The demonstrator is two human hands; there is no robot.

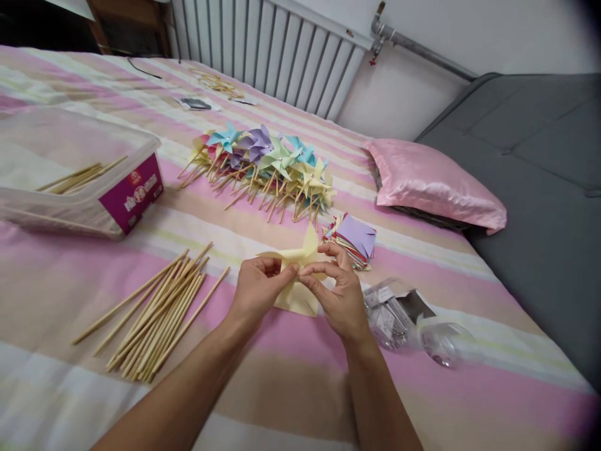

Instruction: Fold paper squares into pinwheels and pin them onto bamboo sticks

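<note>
Between my hands is a pale yellow paper pinwheel (298, 300), partly folded, with one blade pointing up and a flat corner hanging below. My left hand (263, 282) pinches it near the centre, thumb pressed on the paper. My right hand (335, 285) also pinches at the centre with thumb and forefinger; whether a small pin is in that pinch is hidden. Left of my hands lies a pile of wooden sticks (162, 313). Just beyond my right hand sits a stack of cut coloured paper squares (357, 235), purple on top.
Finished pinwheels (267, 150) on sticks lie heaped farther back. A clear plastic box (84, 194) with sticks stands at left. Right of my hands are a clear container (389, 313) of small packets and a round clear lid (439, 344). A pink pillow (432, 181) rests near the grey headboard (526, 163).
</note>
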